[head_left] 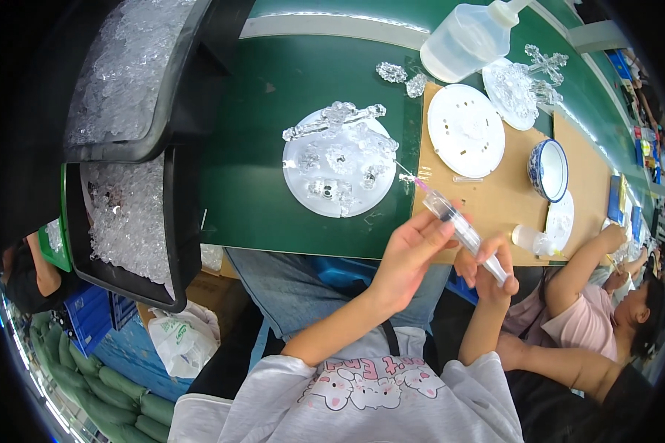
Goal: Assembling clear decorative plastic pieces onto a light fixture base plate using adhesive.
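My left hand (pixel 414 251) grips the barrel of a clear syringe (pixel 458 225). My right hand (pixel 491 269) holds its plunger end. The needle tip with a pink hub points up-left toward a round white plate (pixel 299 188) on the green table (pixel 258 96). Several clear crystal pieces (pixel 340 159) lie on that plate, and a long crystal bar (pixel 336 118) rests across its far edge.
Two black bins (pixel 181 221) of clear crystal pieces stand at the left. A second white disc (pixel 465 129), a blue-and-white bowl (pixel 548 170), a clear squeeze bottle (pixel 469 37) and more crystal parts sit on a brown board (pixel 495 196) at right. Another person (pixel 606 310) sits at my right.
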